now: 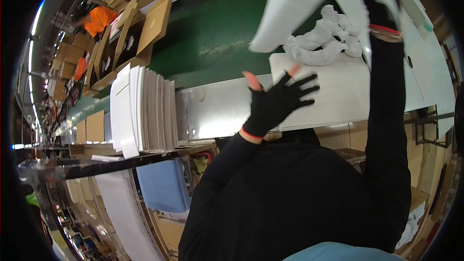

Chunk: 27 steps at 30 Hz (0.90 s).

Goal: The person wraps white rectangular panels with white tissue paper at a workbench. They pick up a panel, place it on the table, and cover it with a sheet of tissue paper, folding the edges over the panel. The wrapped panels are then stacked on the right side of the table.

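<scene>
My left hand (284, 100), in a black glove with the thumb and a fingertip bare, is open with fingers spread over the near edge of a stack of white sheets (333, 97). My right hand (378, 13), also black-gloved with a red cuff edge, reaches far to the right. It is at a large white sheet (292, 7), which is raised, curved and blurred by motion; the sheet seems held there, though the fingertips are hidden. Crumpled, twisted white wrapping paper (321, 43) lies on the stack between my hands.
A green conveyor belt (212, 29) runs beyond a metal ledge (217, 108). Upright white boards (142, 108) stand at the left. Open cardboard boxes (154, 24) sit on the belt, near a person in orange (100, 19). A blue bin (163, 183) is below, and a white surface (420, 58) lies right.
</scene>
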### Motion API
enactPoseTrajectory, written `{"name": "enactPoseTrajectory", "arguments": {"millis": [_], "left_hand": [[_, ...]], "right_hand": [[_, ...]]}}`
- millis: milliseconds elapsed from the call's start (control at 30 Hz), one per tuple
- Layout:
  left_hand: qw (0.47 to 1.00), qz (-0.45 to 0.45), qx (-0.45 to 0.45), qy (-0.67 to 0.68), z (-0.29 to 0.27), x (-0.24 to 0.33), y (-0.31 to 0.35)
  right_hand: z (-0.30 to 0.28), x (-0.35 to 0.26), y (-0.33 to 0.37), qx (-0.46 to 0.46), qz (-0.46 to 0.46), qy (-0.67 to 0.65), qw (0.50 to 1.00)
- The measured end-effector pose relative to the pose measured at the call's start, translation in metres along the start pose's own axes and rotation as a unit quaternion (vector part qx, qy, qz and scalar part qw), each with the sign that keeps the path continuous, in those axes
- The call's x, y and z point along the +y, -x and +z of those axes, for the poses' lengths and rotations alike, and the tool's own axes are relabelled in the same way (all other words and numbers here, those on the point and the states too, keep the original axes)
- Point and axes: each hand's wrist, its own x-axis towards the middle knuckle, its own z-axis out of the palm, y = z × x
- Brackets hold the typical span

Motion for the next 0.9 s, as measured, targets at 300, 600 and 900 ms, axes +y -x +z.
{"name": "enactPoseTrajectory", "arguments": {"millis": [300,600,900], "left_hand": [[0.883,0.246,0.315,-0.247,-0.16,0.155,0.132],[0.782,0.096,0.4,-0.469,-0.251,0.148,0.238],[0.789,0.034,0.49,-0.37,-0.239,0.194,0.246]], "right_hand": [[0.115,-0.201,0.139,-0.201,0.312,-0.235,0.898],[0.065,-0.271,0.3,-0.467,0.586,-0.358,0.557],[0.084,-0.225,0.319,-0.353,0.717,-0.432,0.417]]}}
